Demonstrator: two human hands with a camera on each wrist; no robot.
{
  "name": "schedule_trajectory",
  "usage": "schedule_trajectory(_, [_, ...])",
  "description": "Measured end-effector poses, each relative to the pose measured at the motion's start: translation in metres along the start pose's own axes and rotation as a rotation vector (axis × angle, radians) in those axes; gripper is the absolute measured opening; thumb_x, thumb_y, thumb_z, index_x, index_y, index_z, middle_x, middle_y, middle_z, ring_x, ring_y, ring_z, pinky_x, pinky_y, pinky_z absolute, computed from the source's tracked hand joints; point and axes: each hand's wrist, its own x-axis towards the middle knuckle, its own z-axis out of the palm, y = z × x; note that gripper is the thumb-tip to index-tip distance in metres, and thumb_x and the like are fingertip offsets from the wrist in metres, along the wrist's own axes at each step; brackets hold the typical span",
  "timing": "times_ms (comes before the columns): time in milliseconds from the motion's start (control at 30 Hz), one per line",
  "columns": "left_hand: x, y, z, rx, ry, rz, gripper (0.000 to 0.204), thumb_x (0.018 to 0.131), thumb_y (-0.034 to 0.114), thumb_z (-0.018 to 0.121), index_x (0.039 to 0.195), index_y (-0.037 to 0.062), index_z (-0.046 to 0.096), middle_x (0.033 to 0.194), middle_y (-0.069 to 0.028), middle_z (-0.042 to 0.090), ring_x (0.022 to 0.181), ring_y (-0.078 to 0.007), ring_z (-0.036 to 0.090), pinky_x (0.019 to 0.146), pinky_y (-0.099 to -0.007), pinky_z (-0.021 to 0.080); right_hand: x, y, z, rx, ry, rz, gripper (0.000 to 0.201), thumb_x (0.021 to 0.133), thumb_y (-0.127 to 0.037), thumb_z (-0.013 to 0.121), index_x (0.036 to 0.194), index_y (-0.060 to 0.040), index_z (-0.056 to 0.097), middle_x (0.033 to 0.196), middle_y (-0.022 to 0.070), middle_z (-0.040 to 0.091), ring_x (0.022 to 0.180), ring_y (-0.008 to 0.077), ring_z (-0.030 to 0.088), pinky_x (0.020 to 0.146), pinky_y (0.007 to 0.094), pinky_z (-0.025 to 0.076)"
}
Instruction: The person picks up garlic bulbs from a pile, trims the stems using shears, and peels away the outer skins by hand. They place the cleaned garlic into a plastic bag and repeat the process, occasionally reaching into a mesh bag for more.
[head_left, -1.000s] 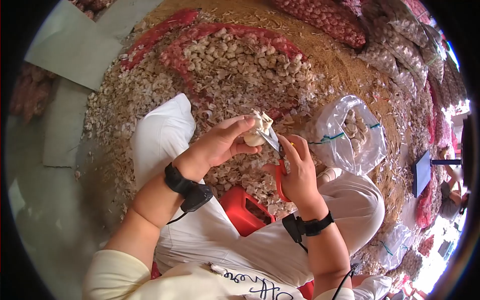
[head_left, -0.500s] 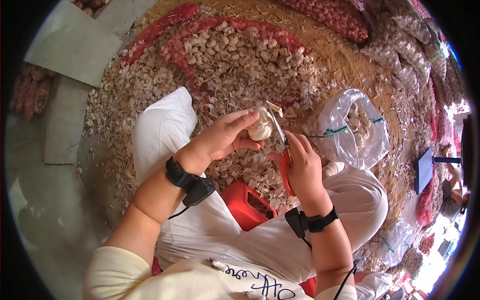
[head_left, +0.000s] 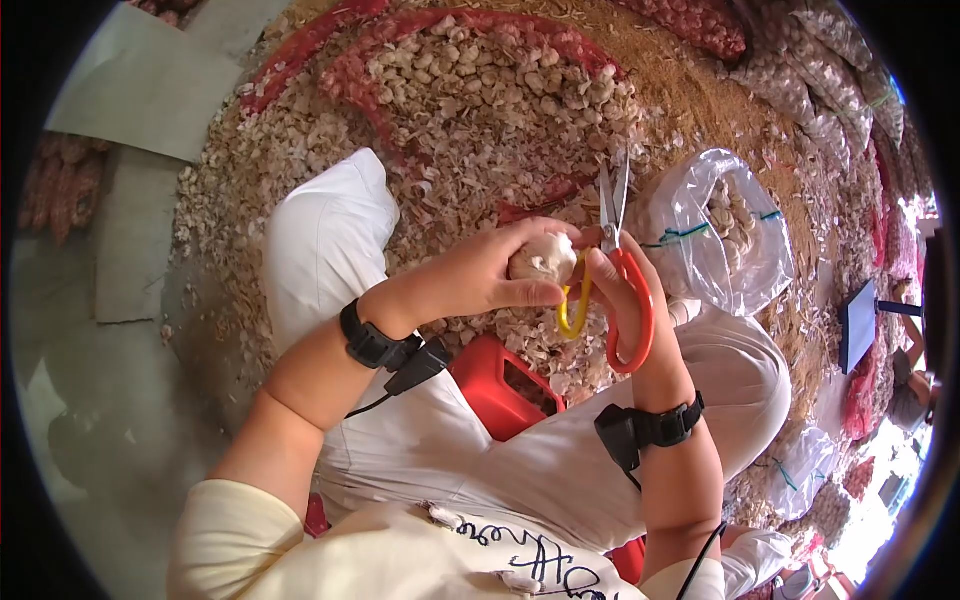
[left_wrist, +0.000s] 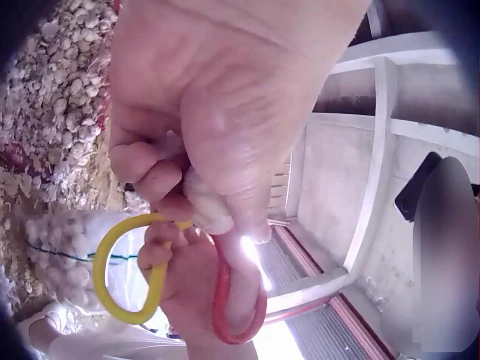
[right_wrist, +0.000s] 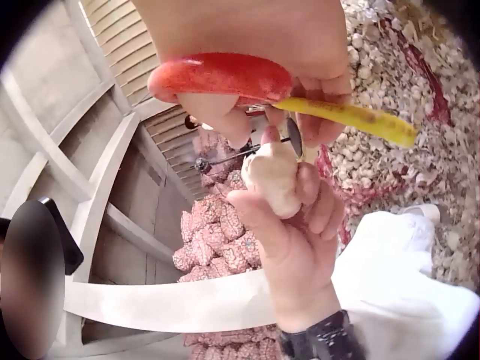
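Scissors [head_left: 610, 233] that had their blades at the top of the garlic bulb [head_left: 545, 260] half a second ago have swung aside, their tips now pointing forward past the right fingers, and the bulb has moved closer to the right hand [head_left: 624, 288]. Fingers and thumb of the left hand [head_left: 478, 272] are curled round the bulb, cupping its sides. Fingers of the right hand grasp the scissors near the pivot, at the bulb's right edge (I cannot tell whether a fingertip presses the bulb). Both blades stand apart, a narrow gap between their edges. Nearer the body than the right fingertips, the yellow loop [head_left: 565, 318] juts toward the left thumb and the red loop [head_left: 648, 322] lies against the right hand. Just beside the right fingers, on their outer side, is the rim of the clear bag [head_left: 768, 275]; below the left fingers, some open room separates them from the red container [head_left: 490, 385].
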Motion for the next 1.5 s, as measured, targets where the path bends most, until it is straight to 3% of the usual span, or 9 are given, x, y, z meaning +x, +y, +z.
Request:
schedule_trajectory(133, [-0.004,0.000,0.005,0.186,-0.137,-0.100,0.072,0.086,0.054,0.061,0.136,0.0079,0.040,0.125,-0.0136,0.054,0.108,-0.0212,0.060,0.090,-0.0339,0.047,0.000,0.001,0.001,0.156,-0.086,-0.023,0.039,0.093,-0.019,0.061,0.125,-0.0012,0.049,0.108,0.0106,0.058,0.096,0.0178,0.060,0.082,0.0312,0.050])
schedule_trajectory(233, [-0.003,-0.006,0.013,0.094,-0.026,-0.006,0.062,0.093,0.048,0.054,0.137,0.0073,0.039,0.128,-0.0122,0.053,0.107,-0.0231,0.060,0.092,-0.0351,0.047,-0.003,-0.002,0.004,0.291,-0.160,0.027,0.041,0.092,-0.013,0.061,0.127,-0.0010,0.045,0.109,0.0099,0.059,0.098,0.0183,0.060,0.078,0.0318,0.053])
schedule_trajectory(433, [0.005,-0.019,0.023,0.578,0.212,0.320,0.039,0.098,0.030,0.051,0.131,0.0096,0.048,0.127,-0.0112,0.053,0.106,-0.0270,0.060,0.092,-0.0356,0.048,0.002,0.009,0.006,0.191,0.006,-0.014,0.039,0.090,-0.015,0.063,0.123,-0.0015,0.047,0.107,0.0099,0.059,0.089,0.0160,0.061,0.073,0.0297,0.054])
schedule_trajectory(733, [0.004,-0.020,0.011,-0.089,0.318,0.254,0.029,0.100,0.019,0.047,0.125,0.0066,0.057,0.129,-0.0109,0.053,0.116,-0.0212,0.056,0.094,-0.0338,0.047,0.008,0.019,0.002,0.256,-0.077,0.034,0.032,0.090,-0.013,0.062,0.116,-0.0013,0.049,0.107,0.0102,0.060,0.091,0.0186,0.061,0.078,0.0338,0.052])
schedule_trajectory(833, [0.010,-0.020,0.008,-0.085,0.496,0.241,0.058,0.099,0.033,0.050,0.145,0.0042,0.030,0.139,-0.0117,0.045,0.116,-0.0217,0.055,0.093,-0.0319,0.047,0.007,0.018,0.003,0.506,-0.020,-0.014,0.028,0.091,-0.010,0.059,0.116,-0.0017,0.048,0.108,0.0113,0.060,0.097,0.0206,0.061,0.084,0.0372,0.052])
schedule_trajectory(933, [0.002,-0.011,0.009,-0.005,0.242,0.092,0.075,0.093,0.043,0.057,0.148,0.0055,0.022,0.141,-0.0132,0.042,0.119,-0.0213,0.053,0.093,-0.0323,0.047,0.005,0.012,0.005,0.606,-0.011,-0.026,0.027,0.091,-0.007,0.056,0.116,-0.0028,0.046,0.110,0.0120,0.059,0.101,0.0221,0.060,0.088,0.0399,0.051])
schedule_trajectory(1067, [0.001,-0.005,0.015,0.059,0.141,-0.023,0.065,0.088,0.038,0.066,0.138,0.0045,0.042,0.127,-0.0113,0.054,0.106,-0.0154,0.059,0.085,-0.0276,0.051,0.003,0.016,0.004,0.447,-0.028,0.005,0.024,0.093,-0.012,0.056,0.114,-0.0034,0.047,0.106,0.0114,0.059,0.098,0.0217,0.062,0.085,0.0382,0.053])
schedule_trajectory(1433, [0.003,-0.012,0.010,0.252,0.083,0.245,0.057,0.090,0.036,0.063,0.136,0.0049,0.047,0.124,-0.0104,0.056,0.112,-0.0152,0.055,0.092,-0.0296,0.049,0.004,0.003,0.002,0.247,-0.092,-0.032,0.034,0.093,-0.020,0.063,0.115,0.0001,0.047,0.101,0.0097,0.057,0.094,0.0196,0.063,0.079,0.0352,0.056])
schedule_trajectory(1500, [0.002,-0.015,0.015,-0.133,0.078,0.067,0.060,0.090,0.037,0.062,0.137,0.0034,0.045,0.126,-0.0098,0.054,0.113,-0.0163,0.055,0.095,-0.0309,0.049,0.004,0.002,0.003,0.207,-0.045,-0.098,0.035,0.090,-0.016,0.065,0.115,-0.0009,0.047,0.101,0.0078,0.057,0.094,0.0171,0.061,0.080,0.0313,0.052])
